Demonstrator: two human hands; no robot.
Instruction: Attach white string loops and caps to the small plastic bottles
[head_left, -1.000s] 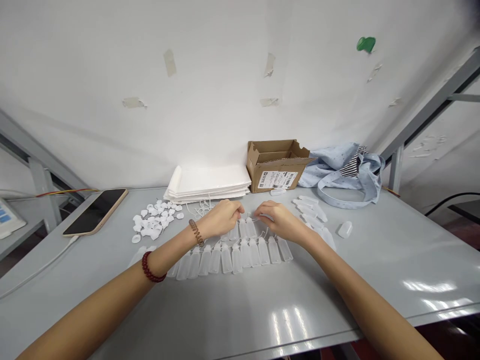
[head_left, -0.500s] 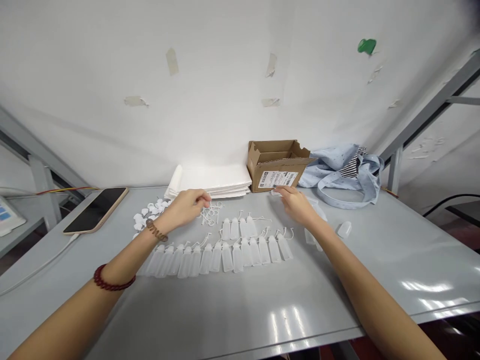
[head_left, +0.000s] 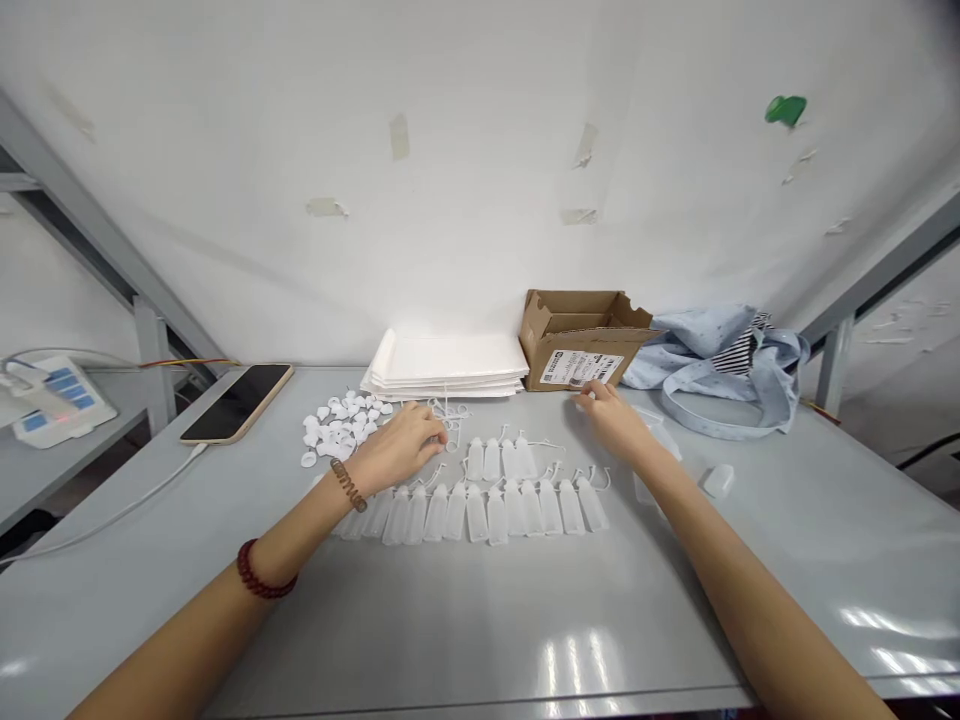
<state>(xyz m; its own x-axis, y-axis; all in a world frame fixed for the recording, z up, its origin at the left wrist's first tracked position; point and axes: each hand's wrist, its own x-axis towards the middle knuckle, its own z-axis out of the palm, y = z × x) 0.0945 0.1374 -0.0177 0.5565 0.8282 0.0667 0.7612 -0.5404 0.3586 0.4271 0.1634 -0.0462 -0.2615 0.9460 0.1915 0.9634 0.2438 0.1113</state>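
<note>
My left hand (head_left: 399, 446) is bent over the near edge of a small pile of thin white looped ties (head_left: 450, 412). Its fingers are closed together, and what they pinch is hidden. At the foot of the cardboard box, my right hand (head_left: 613, 422) has its fingers drawn together in a pinch; I cannot make out what is in them. Between the hands lie two rows of small translucent flat bottle-shaped sleeves, a short back row (head_left: 501, 459) and a long front row (head_left: 476, 513), with white ties at their tops. More clear sleeves (head_left: 660, 432) lie partly under my right forearm.
Small white caps (head_left: 341, 425) are heaped left of my left hand. A phone (head_left: 238, 403) with a cable lies farther left. Behind stand white sheets (head_left: 450, 365) and the open cardboard box (head_left: 581, 350), with blue cloth (head_left: 697, 365) beside it. One clear piece (head_left: 718, 480) lies at right.
The view has shifted left, so most things appear farther right. My left hand has lowered toward the looped ties. My right hand stays by the foot of the box.
</note>
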